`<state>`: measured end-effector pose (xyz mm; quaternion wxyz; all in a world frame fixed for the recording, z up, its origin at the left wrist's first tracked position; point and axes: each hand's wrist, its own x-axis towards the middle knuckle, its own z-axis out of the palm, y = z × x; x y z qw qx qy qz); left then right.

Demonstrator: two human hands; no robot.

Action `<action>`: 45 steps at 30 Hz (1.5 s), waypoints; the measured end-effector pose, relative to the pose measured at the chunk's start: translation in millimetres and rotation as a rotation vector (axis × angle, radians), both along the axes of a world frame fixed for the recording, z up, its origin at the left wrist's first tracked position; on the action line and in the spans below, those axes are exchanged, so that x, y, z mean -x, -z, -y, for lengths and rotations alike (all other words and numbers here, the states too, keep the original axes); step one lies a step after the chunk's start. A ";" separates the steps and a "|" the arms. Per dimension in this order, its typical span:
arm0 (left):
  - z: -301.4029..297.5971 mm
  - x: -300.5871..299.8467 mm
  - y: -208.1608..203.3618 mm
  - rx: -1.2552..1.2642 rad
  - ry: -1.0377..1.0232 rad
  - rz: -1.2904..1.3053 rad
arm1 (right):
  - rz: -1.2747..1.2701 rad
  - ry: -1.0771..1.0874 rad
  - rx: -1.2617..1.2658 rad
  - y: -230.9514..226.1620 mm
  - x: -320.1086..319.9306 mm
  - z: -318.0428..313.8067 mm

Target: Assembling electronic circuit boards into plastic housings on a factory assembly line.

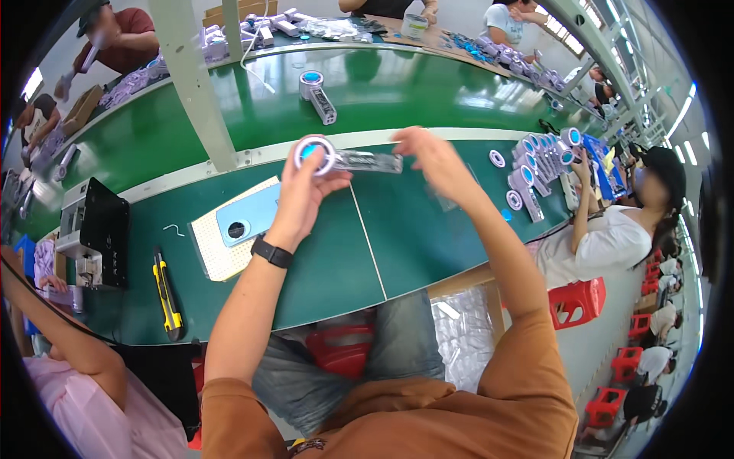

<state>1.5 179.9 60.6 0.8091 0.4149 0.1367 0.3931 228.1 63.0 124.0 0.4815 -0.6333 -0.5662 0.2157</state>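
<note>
My left hand (306, 187) grips a round-headed handheld device (327, 155), its thumb across the blue centre of the white ring. The device's handle points right, with clear or dark parts showing along it. Just past the handle's end, my right hand (430, 157) hovers with fingers bent and apart, slightly blurred, apparently holding nothing. Under my left forearm lies a light-blue phone (243, 218) on a cream dotted sheet (210, 249). A faint clear piece (447, 200) shows beneath my right wrist.
A yellow-black utility knife (164, 294) and a black box-shaped machine (95, 233) are at the left. Several similar devices (527, 180) stand at the right beside a seated co-worker (612, 237). Another device (318, 98) lies on the green belt (382, 92) beyond a metal post (191, 84).
</note>
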 end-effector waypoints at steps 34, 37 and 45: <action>8.2 0.8 -10.5 -0.122 -0.115 -0.300 | -0.001 -0.285 -0.058 52.6 29.9 -42.1; 9.6 0.0 -13.4 -0.099 -0.086 -0.266 | -0.049 -0.221 -0.137 50.5 37.5 -32.6; 21.0 6.6 -30.7 -0.373 -0.217 -0.442 | -0.147 -0.204 -0.166 63.2 50.7 -34.2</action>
